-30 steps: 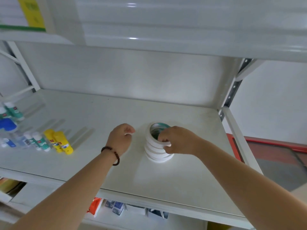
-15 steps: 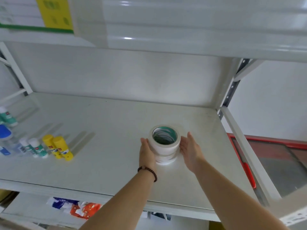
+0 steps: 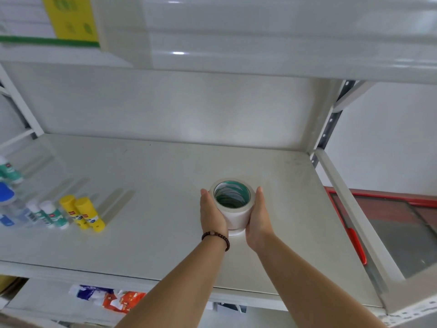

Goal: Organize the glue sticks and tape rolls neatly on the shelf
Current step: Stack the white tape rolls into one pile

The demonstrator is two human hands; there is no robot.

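A stack of white tape rolls (image 3: 233,210) with a green inner core stands upright on the white shelf (image 3: 151,176), right of the middle. My left hand (image 3: 211,215) presses flat against its left side and my right hand (image 3: 259,217) against its right side, so the stack is squeezed between both palms. At the far left lie two yellow glue sticks (image 3: 82,213), side by side, next to white-and-green glue sticks (image 3: 50,214). Another green glue stick (image 3: 9,169) lies further back at the left edge.
A blue-capped clear bottle (image 3: 8,204) lies at the left edge. An upper shelf (image 3: 236,39) hangs low overhead, with a yellow box (image 3: 71,18) on it. Packets (image 3: 111,298) sit on the shelf below. The shelf's right post (image 3: 331,119) borders a red-framed surface (image 3: 390,218).
My right hand let go of the top roll and my left hand opened; both palms moved onto the sides of the stack, which now looks straight. The camera shifted slightly right.
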